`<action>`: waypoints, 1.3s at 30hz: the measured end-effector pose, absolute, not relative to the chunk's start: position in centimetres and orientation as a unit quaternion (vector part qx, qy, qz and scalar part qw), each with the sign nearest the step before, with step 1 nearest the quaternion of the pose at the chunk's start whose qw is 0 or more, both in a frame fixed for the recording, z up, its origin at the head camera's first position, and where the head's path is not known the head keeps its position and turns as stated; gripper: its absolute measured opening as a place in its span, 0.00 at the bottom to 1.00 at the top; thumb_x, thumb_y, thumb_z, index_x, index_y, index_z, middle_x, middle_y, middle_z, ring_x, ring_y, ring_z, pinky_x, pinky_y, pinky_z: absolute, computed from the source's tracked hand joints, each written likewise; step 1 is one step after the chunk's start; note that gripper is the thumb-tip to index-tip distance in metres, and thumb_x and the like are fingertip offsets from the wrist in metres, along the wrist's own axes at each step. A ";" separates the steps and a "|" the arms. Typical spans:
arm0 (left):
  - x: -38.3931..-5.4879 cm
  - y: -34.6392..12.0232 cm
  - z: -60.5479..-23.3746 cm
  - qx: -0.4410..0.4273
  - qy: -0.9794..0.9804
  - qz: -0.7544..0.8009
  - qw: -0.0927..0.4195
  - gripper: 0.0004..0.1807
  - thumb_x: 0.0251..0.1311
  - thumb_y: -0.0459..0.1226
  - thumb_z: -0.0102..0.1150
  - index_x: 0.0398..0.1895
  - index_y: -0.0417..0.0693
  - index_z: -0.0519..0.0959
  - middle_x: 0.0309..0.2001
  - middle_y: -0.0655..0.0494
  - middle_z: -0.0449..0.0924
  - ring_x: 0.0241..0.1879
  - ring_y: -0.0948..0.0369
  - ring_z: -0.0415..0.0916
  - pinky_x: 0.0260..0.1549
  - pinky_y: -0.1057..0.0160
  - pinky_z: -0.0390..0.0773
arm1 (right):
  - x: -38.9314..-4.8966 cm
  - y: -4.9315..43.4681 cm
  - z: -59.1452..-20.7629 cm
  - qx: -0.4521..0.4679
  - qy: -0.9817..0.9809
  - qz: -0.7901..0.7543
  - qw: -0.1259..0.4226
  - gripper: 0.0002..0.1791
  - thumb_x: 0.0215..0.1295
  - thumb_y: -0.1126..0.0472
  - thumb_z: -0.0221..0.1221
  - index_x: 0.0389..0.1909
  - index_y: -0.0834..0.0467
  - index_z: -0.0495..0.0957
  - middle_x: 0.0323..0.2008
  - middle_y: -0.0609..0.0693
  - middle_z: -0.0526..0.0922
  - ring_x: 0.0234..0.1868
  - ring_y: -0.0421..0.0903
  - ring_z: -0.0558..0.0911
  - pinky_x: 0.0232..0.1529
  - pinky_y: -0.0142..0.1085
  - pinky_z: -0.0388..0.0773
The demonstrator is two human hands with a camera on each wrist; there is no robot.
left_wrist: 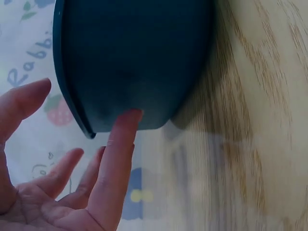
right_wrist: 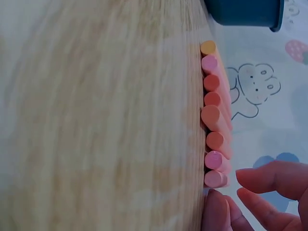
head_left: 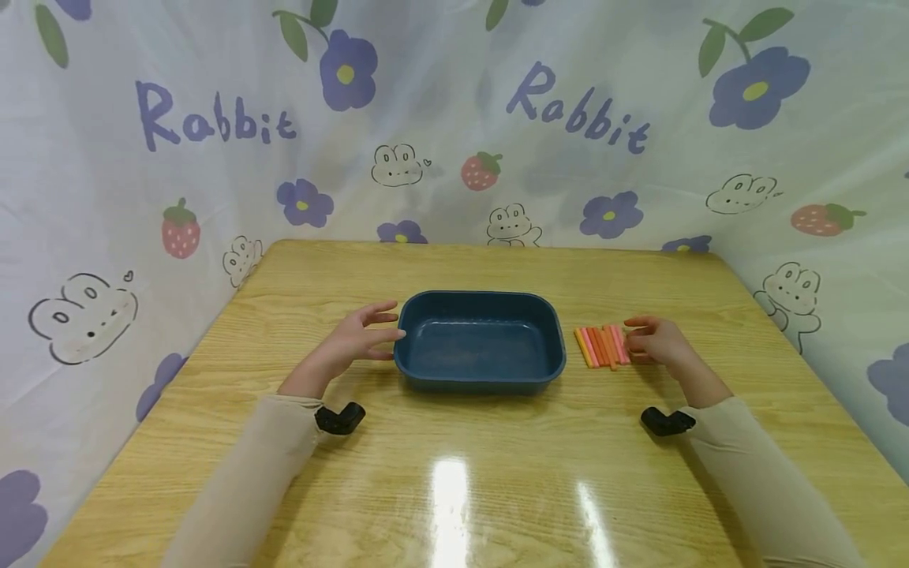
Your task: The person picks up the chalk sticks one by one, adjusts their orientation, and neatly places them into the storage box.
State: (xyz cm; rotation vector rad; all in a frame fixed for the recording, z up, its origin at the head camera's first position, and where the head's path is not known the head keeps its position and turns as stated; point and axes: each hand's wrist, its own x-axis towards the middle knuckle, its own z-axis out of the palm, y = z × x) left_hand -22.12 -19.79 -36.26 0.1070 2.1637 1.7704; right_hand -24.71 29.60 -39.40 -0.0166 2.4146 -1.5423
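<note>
A dark blue rectangular basin [head_left: 479, 386] stands in the middle of the table. My left hand [head_left: 355, 335] is at its left end with the fingers spread. In the left wrist view one fingertip [left_wrist: 137, 114] lies right at the basin's end wall [left_wrist: 130, 67]. To the right of the basin, a row of chalk sticks [head_left: 602, 347] in yellow, pink, red and orange lies side by side. My right hand [head_left: 656, 343] is at the right end of this row, fingers slightly bent. In the right wrist view its thumb and fingertips are beside the last pink stick [right_wrist: 215, 179], holding nothing.
The wooden table [head_left: 341, 481] reaches back to a white curtain [head_left: 440, 87] printed with rabbits, flowers and strawberries. A black wrist mount [head_left: 341, 419] sits at the left sleeve, and another black mount [head_left: 667, 422] at the right sleeve.
</note>
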 end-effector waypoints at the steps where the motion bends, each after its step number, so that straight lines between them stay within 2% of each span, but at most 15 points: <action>1: -22.2 -19.7 -36.3 0.037 0.761 0.625 0.171 0.41 0.60 0.35 0.60 0.72 0.44 0.50 0.68 0.39 0.51 0.57 0.43 0.67 0.44 0.50 0.78 | -24.7 29.5 -39.4 -0.004 0.838 -0.528 0.138 0.31 0.63 0.67 0.55 0.64 0.74 0.58 0.51 0.70 0.67 0.35 0.41 0.78 0.38 0.35 0.81; 6: -22.3 -19.4 -36.5 0.035 0.765 0.621 0.167 0.38 0.59 0.33 0.60 0.71 0.45 0.53 0.67 0.40 0.54 0.56 0.44 0.68 0.43 0.52 0.79 | -24.8 28.6 -39.0 0.007 0.860 -0.488 0.146 0.32 0.64 0.67 0.54 0.64 0.75 0.55 0.56 0.72 0.63 0.39 0.42 0.78 0.41 0.38 0.80; 20: -22.3 -19.1 -37.0 0.021 0.762 0.625 0.167 0.36 0.59 0.29 0.58 0.71 0.47 0.56 0.67 0.41 0.53 0.55 0.44 0.69 0.43 0.50 0.79 | -25.2 28.6 -38.7 0.012 0.869 -0.465 0.168 0.30 0.64 0.69 0.54 0.64 0.74 0.56 0.51 0.70 0.68 0.34 0.40 0.79 0.36 0.37 0.82; 27: -22.3 -19.1 -36.9 0.019 0.758 0.629 0.170 0.37 0.59 0.29 0.58 0.71 0.47 0.56 0.67 0.41 0.53 0.55 0.44 0.69 0.44 0.49 0.78 | -25.5 28.5 -38.6 0.013 0.879 -0.442 0.180 0.35 0.61 0.67 0.56 0.66 0.73 0.53 0.48 0.67 0.68 0.33 0.42 0.77 0.34 0.37 0.82; 32: -22.3 -19.1 -36.9 0.018 0.759 0.629 0.170 0.37 0.59 0.29 0.58 0.71 0.47 0.56 0.67 0.41 0.53 0.55 0.44 0.69 0.43 0.50 0.78 | -25.7 28.2 -38.5 0.014 0.895 -0.408 0.181 0.34 0.59 0.65 0.58 0.64 0.72 0.57 0.47 0.67 0.69 0.31 0.44 0.77 0.31 0.36 0.81; 39: -22.3 -19.2 -36.9 0.018 0.758 0.630 0.168 0.37 0.59 0.29 0.58 0.71 0.47 0.56 0.67 0.40 0.54 0.53 0.44 0.71 0.44 0.49 0.78 | -25.8 27.9 -38.5 0.030 0.888 -0.425 0.172 0.33 0.58 0.66 0.58 0.63 0.70 0.58 0.48 0.65 0.68 0.34 0.46 0.76 0.31 0.37 0.81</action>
